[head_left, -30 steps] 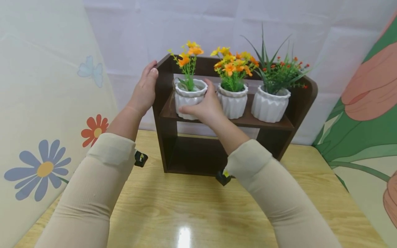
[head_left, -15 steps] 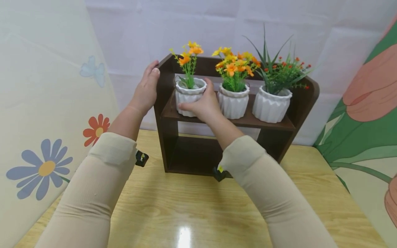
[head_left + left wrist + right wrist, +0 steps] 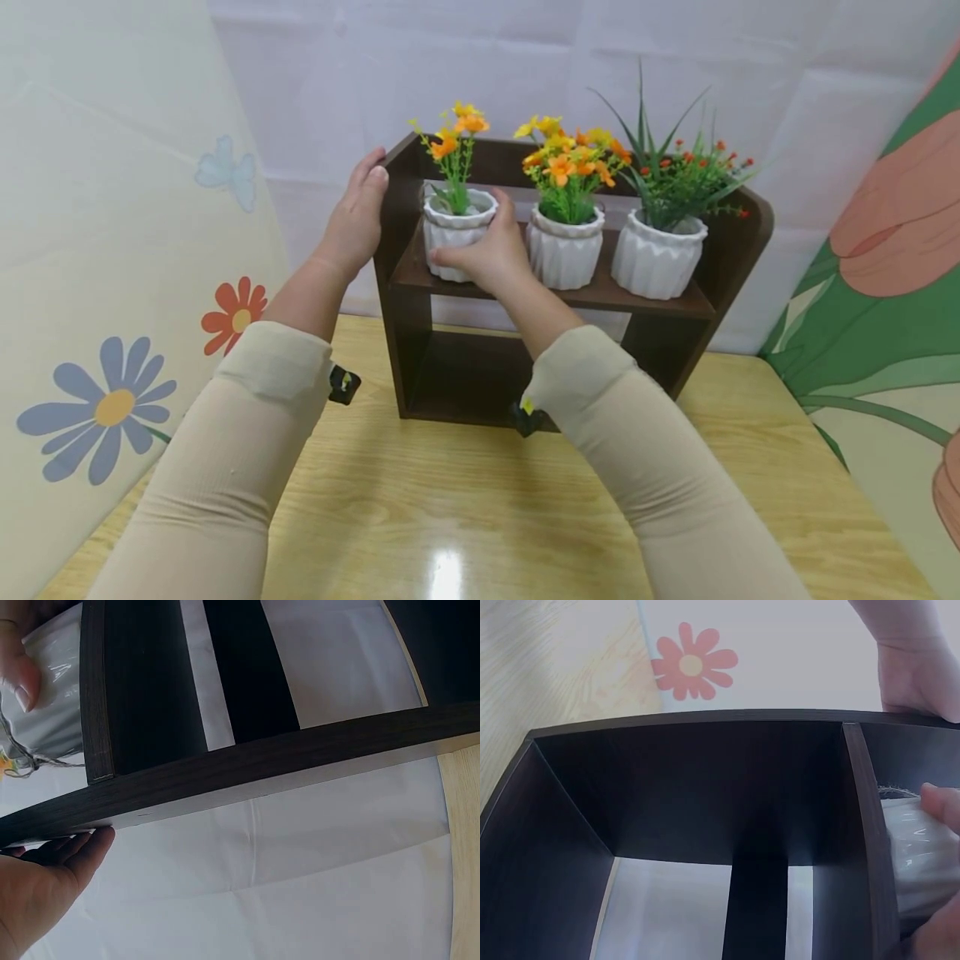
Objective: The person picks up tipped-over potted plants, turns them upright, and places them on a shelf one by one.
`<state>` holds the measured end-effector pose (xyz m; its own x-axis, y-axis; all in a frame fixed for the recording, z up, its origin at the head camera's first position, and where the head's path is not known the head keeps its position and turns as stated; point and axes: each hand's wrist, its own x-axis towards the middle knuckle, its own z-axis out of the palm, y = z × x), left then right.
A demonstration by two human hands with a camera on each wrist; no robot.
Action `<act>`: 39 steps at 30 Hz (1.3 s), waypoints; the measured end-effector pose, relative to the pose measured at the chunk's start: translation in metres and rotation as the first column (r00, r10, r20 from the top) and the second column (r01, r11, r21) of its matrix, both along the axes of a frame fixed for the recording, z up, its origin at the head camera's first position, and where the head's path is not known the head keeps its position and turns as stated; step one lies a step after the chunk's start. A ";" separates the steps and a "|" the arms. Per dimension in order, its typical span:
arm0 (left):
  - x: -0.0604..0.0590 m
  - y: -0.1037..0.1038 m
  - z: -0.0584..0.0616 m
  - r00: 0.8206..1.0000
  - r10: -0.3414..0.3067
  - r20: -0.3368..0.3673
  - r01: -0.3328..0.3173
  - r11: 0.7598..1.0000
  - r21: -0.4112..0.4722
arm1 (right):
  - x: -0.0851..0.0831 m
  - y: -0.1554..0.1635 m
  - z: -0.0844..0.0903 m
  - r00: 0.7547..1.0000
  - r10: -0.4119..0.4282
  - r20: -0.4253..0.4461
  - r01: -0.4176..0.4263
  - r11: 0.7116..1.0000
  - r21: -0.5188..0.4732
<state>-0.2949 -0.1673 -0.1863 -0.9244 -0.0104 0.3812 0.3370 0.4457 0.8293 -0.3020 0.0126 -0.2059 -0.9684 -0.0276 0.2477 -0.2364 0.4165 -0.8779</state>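
Note:
A dark brown wooden shelf stands on the table and carries three white ribbed pots of artificial plants. My right hand grips the left pot, which holds orange flowers, with thumb and fingers curled round its front. In the right wrist view that pot shows beside my fingertips. My left hand lies flat with straight fingers against the shelf's left side panel. In the left wrist view the left hand touches that panel's edge.
The middle pot stands close to my right hand, and the right pot holds spiky green leaves. The shelf's lower compartment is dark and holds nothing. Flower-printed panels flank the wooden table, and a white cloth hangs behind.
My right hand and the left pot have shifted slightly back on the shelf board. The left hand stays on the side panel.

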 end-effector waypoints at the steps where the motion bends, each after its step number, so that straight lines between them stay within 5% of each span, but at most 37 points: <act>1: 0.000 0.000 0.000 1.000 0.000 -0.001 0.000 1.000 -0.001 | 0.000 0.000 0.000 1.000 0.000 -0.001 0.000 1.000 0.001; 39: -0.001 -0.001 -0.001 1.000 -0.009 -0.003 0.010 1.000 0.011 | 0.006 0.010 -0.004 0.998 0.034 0.060 -0.036 0.999 0.021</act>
